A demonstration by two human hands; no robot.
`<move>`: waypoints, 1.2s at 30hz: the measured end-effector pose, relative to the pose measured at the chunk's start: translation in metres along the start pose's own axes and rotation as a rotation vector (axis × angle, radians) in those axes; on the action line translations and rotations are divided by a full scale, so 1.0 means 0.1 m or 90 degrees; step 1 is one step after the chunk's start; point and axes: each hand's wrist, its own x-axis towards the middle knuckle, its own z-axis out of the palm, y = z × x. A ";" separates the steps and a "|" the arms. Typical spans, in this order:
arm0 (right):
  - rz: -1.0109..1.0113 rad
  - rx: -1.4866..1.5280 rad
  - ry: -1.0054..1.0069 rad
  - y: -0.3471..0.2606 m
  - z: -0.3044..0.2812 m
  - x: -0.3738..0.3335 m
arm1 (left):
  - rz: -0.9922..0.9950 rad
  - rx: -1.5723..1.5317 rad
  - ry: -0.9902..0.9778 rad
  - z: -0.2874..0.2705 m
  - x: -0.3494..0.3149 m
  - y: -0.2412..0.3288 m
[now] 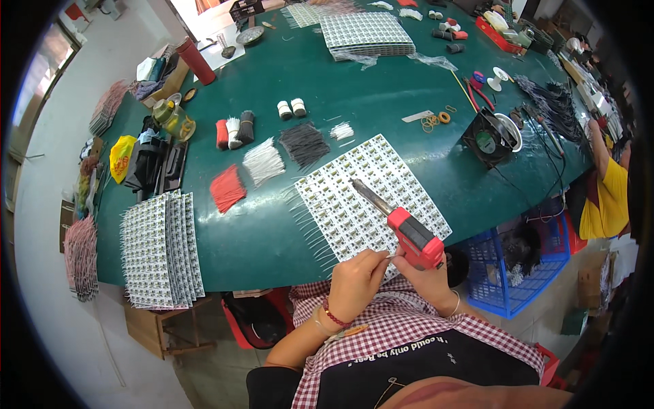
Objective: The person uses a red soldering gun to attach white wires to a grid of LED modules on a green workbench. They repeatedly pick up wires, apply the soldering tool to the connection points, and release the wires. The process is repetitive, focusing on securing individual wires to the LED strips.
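Observation:
My right hand [428, 276] is wrapped round a red and black soldering gun [416, 239], whose metal tip points away over a white sheet of small circuit boards [364, 208]. The fingers of my left hand [355, 279] are pinched together beside my right thumb, at the sheet's near edge. Something thin and pale shows between the two hands, too small to name. Thin wires [312, 235] stick out in a row along the sheet's left side. Beyond it lie loose bunches of red wires [227, 189], white wires [264, 162] and black wires [304, 145].
More board sheets are stacked at the left [157, 252] and far back [368, 34]. A black fan [487, 140] stands at the right, near red-handled pliers [482, 95]. A blue crate [518, 273] is below the table edge. Another person in yellow [603, 198] sits far right.

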 end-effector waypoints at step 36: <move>0.087 0.135 -0.045 -0.08 -0.05 0.06 | 0.001 -0.019 0.021 -0.04 -0.03 0.04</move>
